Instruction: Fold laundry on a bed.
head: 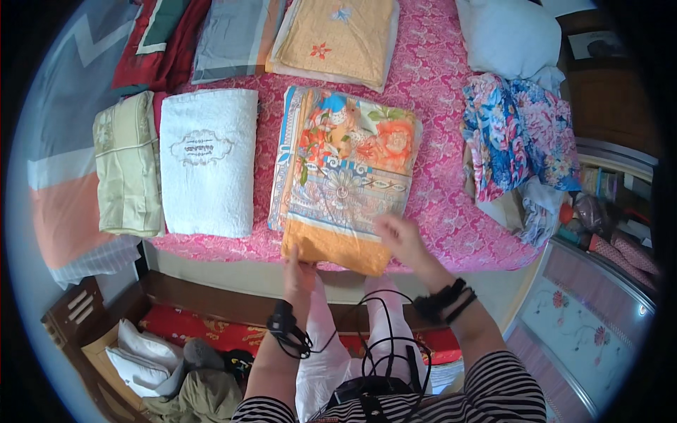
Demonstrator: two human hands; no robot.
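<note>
A folded floral fabric (346,185) with an orange border lies on the pink patterned bedspread (444,153), its near end at the bed's edge. My left hand (299,272) is at the near left corner of the orange border, thumb on top and fingers partly hidden under the cloth. Over the right part of the same fabric, near the border, is my right hand (399,238), its fingers curled and slightly blurred; whether it touches the cloth is unclear. To the left lie a white folded towel (209,164) with an embroidered emblem and a pale green folded cloth (128,169).
Folded yellow (338,37), grey (235,39) and red-green (158,47) cloths lie farther back. On the right are a white pillow (513,39) and blue floral fabric (521,132), beside a cluttered shelf (603,206). Black cables hang at my waist.
</note>
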